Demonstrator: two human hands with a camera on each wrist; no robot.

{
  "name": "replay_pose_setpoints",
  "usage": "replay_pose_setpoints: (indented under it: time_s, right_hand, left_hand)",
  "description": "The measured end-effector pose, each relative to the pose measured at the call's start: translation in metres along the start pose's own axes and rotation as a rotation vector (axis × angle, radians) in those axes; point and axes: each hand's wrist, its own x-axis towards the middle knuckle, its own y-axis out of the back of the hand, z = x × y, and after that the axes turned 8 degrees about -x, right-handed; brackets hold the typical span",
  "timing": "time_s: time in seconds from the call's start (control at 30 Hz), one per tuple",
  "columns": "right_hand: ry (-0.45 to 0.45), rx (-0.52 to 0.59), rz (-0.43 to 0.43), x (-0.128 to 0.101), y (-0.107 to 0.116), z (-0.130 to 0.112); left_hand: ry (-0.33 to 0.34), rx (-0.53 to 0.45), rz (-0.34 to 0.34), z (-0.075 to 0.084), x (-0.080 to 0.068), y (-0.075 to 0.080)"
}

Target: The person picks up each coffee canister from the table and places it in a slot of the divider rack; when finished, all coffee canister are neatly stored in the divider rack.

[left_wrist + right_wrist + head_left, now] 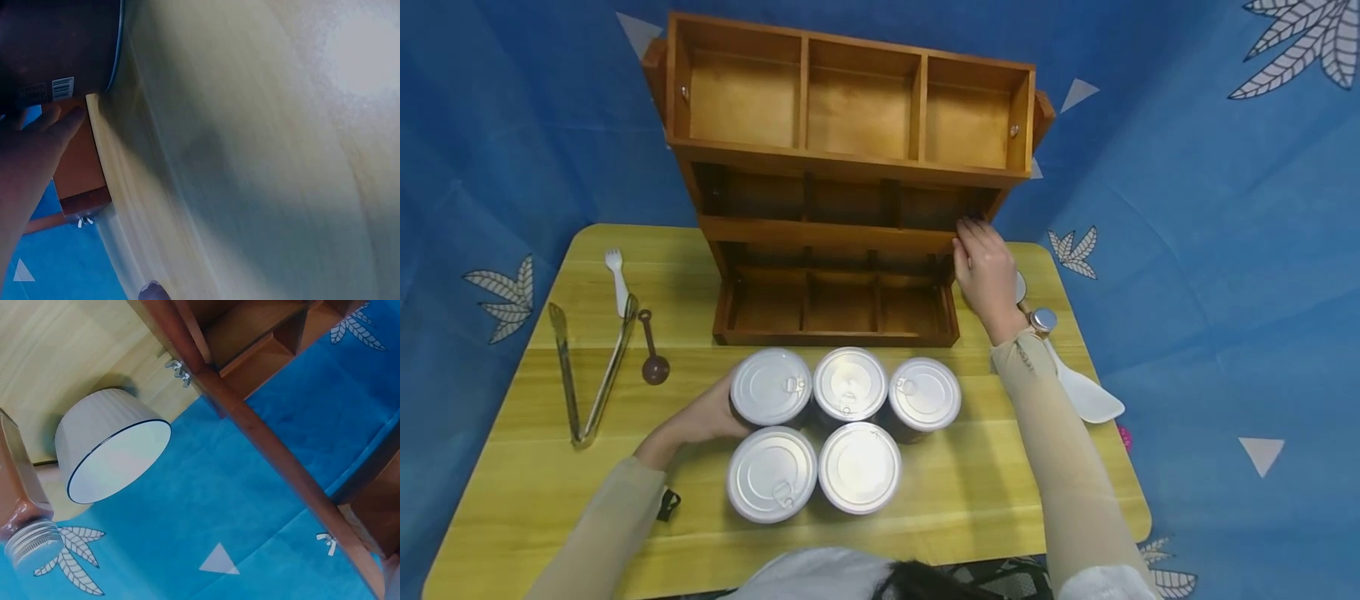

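Observation:
My left hand (711,412) grips the left side of a can (771,386), its fingers partly hidden under the silver lid. In the left wrist view the can's dark body (56,47) bears a barcode, and fingers (65,128) lie against it. Several more cans stand close by, among them a pull-tab can (850,383) and a plain-lidded can (860,467). At the right end of a tiered wooden rack (850,329), my right hand (987,271) holds the front rail of the middle tier, fingers over its edge and thumb lower down.
Metal tongs (606,379), a white fork (618,283) and a brown scoop (655,367) lie at the left. Right of the rack are a white bowl (115,450), a silver-capped jar (28,531) and a white spatula (1086,396). Blue cloth (1187,292) surrounds the table.

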Motion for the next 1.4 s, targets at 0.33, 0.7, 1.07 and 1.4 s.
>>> replay_pose_setpoints:
  time_s: [0.33, 0.7, 1.07, 1.4]
  right_hand:
    - [-0.001, -0.001, -0.010, -0.002, -0.004, 0.000]
    - [-0.009, -0.012, -0.027, -0.001, -0.002, 0.001]
    - [-0.029, -0.005, -0.031, 0.001, 0.000, 0.001]
    - [-0.020, -0.022, -0.025, 0.001, 0.000, -0.002]
  left_hand:
    - [-0.093, -0.005, 0.063, -0.007, 0.000, -0.003]
    - [-0.085, 0.038, 0.237, -0.004, -0.009, -0.007]
    - [-0.052, 0.131, 0.392, 0.032, -0.002, 0.001]
    - [-0.036, 0.140, 0.499, 0.060, 0.033, 0.013]
